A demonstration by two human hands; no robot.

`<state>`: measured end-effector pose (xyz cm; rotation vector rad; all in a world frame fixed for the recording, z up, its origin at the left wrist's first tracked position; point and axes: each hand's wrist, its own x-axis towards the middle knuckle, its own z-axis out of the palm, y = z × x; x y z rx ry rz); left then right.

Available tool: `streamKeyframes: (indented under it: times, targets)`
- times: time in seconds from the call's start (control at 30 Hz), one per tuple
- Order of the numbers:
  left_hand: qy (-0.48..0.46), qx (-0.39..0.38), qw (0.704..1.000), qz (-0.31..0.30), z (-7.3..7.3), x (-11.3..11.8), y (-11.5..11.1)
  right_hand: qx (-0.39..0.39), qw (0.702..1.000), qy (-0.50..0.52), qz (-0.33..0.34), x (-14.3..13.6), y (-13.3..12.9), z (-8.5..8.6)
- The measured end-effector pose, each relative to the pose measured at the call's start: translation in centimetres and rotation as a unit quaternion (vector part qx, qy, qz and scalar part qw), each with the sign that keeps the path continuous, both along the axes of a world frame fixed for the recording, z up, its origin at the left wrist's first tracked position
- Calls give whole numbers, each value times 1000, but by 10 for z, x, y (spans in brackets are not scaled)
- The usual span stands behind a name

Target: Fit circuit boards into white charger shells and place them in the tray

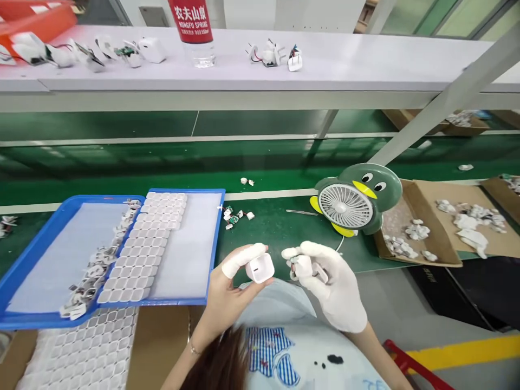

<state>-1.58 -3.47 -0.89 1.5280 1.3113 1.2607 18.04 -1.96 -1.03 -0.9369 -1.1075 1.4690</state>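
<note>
My left hand (pixel 227 292) has white finger covers and pinches a white charger housing (pixel 261 268) by its sides, the face with a small dark port slot turned towards me. In a white glove, my right hand (pixel 341 295) is closed on a white charger insert (pixel 303 267), with a bit of circuit board showing at its left end. A second white piece (pixel 320 272) sits by the gloved palm. The housing and the insert are apart, both held over the table's front edge. Beyond my hands lies a small cluster of wired circuit boards (pixel 234 218).
To the left, a blue tray (pixel 24 264) bears wired inserts; another blue tray (pixel 217 238) bears rows of white housings (pixel 140 254). A penguin-shaped fan (pixel 359 197), tweezers (pixel 301 212) and cardboard boxes (pixel 426 262) with white parts stand right. A water bottle (pixel 195 32) stands on the shelf.
</note>
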Motion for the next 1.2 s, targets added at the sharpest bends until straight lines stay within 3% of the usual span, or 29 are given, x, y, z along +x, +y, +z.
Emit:
streamKeyframes:
  times: [0.1, 0.2, 0.3, 0.4, 0.6, 0.8, 1.0, 1.2]
  targets:
    - [-19, -1, 1000, -14, 7, 6, -1, 72, 994, -68, -41, 3, -8, 8]
    - [-86, -65, 994, -5, 7, 12, 2, 116, 985, -121, -42, 4, -8, 10]
    - [-200, -160, 966, -21, 5, 16, 7, 122, 982, -139, -24, 4, -8, 11]
    - [-239, -173, 955, -44, 8, 18, 9, 103, 989, -100, -34, 5, -8, 16]
    - [-63, -83, 993, -59, 19, 23, 0, 130, 982, -110, -83, 8, -10, 27]
    - [83, 2, 996, -25, 17, 24, -5, 167, 969, -160, -88, 14, -11, 26]
    - [190, 56, 980, -22, 19, 16, -5, 269, 931, -245, 11, 21, 1, 18]
    - [231, 79, 969, -25, 19, 16, -1, 313, 885, -342, 44, 20, 12, 18]
